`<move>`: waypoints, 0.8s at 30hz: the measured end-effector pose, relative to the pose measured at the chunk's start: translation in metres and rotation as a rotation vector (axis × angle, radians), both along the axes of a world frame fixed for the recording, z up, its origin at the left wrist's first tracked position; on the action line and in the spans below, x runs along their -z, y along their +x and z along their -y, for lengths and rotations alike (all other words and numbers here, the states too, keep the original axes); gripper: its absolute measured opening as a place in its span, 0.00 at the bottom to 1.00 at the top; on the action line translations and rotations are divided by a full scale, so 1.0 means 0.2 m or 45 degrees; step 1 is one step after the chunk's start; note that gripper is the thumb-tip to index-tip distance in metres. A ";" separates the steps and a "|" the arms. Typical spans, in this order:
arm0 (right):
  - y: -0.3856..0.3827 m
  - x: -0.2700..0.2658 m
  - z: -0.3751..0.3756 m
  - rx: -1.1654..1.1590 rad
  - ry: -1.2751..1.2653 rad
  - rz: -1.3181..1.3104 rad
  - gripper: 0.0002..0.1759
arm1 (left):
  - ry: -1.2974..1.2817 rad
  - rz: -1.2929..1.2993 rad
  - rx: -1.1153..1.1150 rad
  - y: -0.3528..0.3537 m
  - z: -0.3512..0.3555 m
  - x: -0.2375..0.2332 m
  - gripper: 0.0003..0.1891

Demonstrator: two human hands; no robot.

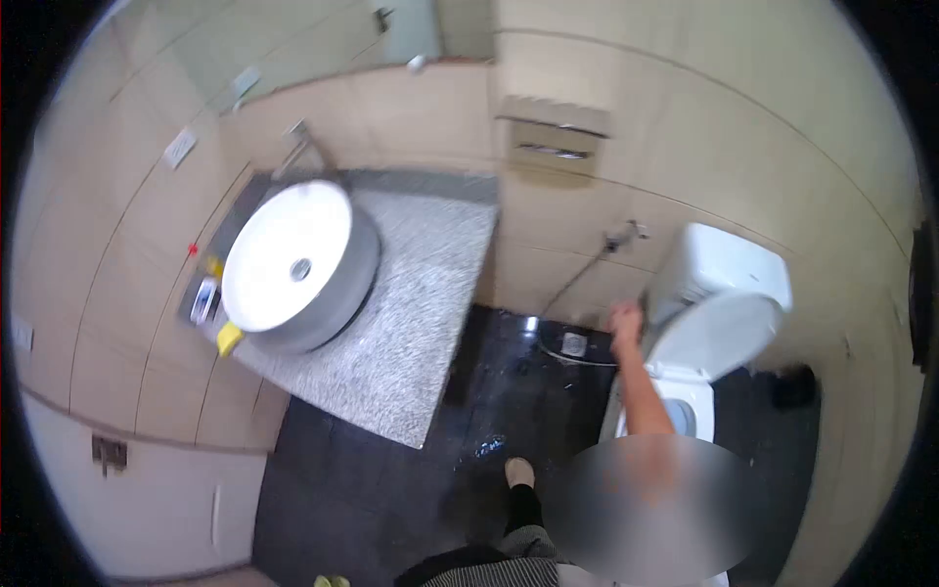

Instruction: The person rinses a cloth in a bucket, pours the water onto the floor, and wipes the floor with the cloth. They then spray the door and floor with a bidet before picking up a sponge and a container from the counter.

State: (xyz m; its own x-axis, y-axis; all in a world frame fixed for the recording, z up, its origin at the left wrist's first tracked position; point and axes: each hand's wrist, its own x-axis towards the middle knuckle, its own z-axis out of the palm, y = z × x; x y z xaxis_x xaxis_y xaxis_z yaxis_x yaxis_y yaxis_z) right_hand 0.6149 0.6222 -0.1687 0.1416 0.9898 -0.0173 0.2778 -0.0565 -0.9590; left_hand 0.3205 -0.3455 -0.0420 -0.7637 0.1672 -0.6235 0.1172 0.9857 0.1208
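My right hand (626, 325) reaches forward beside the left side of the white toilet tank (724, 264). Its fingers look curled together but are blurred, and I cannot make out what is in them. A thin hose (577, 277) hangs from a wall valve (622, 236) and loops along the floor close to this hand. Below my forearm is the toilet bowl (680, 416), partly hidden, with its lid (719, 338) raised against the tank. A grey blurred patch covers my upper arm. My left hand is out of view.
At left, a round white basin (284, 254) with a tap (301, 147) stands on a grey stone counter (421, 284). A yellow item (229, 338) lies beside the basin. The dark floor (381, 484) has wet spots near my foot (519, 474). A roll holder (556, 142) is wall-mounted.
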 end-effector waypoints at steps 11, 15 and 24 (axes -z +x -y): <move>-0.32 0.03 -1.00 -0.095 0.233 0.088 0.32 | -0.807 0.148 -0.219 0.47 -0.21 -0.42 0.19; -0.28 0.06 -0.97 0.003 0.517 0.154 0.29 | -0.774 0.157 -0.399 0.62 -0.20 -0.46 0.20; -0.01 0.18 -1.58 -0.357 -0.016 -0.034 0.23 | -0.656 0.222 -0.523 0.75 0.08 -0.31 0.25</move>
State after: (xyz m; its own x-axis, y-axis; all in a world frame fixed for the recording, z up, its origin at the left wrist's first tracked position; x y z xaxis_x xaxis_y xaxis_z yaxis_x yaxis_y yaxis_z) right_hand 0.6120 0.9392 -0.2053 -0.1387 0.9899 -0.0298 0.2589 0.0072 -0.9659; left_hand 0.4710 -0.3616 0.0198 -0.5830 -0.4663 -0.6653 -0.2575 0.8827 -0.3930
